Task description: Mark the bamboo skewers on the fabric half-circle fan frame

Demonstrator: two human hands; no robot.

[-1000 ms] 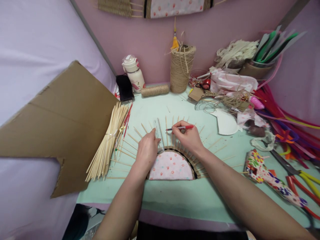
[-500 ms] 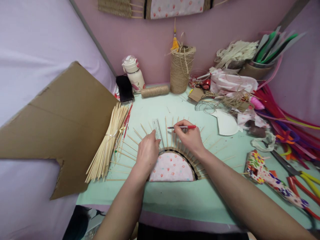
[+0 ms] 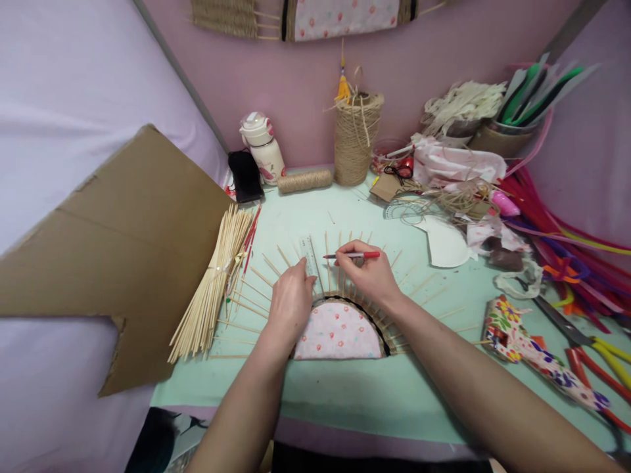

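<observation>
A half-round piece of pink paw-print fabric [image 3: 340, 332] lies on the table, edged with twine and a black band. Thin wooden sticks [image 3: 245, 306] fan outward from its curved edge. My left hand [image 3: 290, 295] is closed on a clear ruler [image 3: 309, 255], which lies along the sticks near the top of the arc. Between the thumb and fingers of my right hand [image 3: 367, 272] is a red-capped pen [image 3: 357, 255], its tip pointing left, close to the ruler's right side. My palms hide part of the sticks.
To the left are a bundle of sticks [image 3: 211, 282] and a large cardboard sheet [image 3: 118, 249]. Behind stand a bottle [image 3: 266, 154], a twine roll [image 3: 305, 180] and a twine cone [image 3: 357, 141]. Scissors [image 3: 566, 322], a floral-wrapped tool [image 3: 537, 358] and pipe cleaners [image 3: 582, 263] crowd the right.
My right hand and the pen have shifted slightly left and down, bringing the tip nearer the ruler. My left hand stays on the ruler.
</observation>
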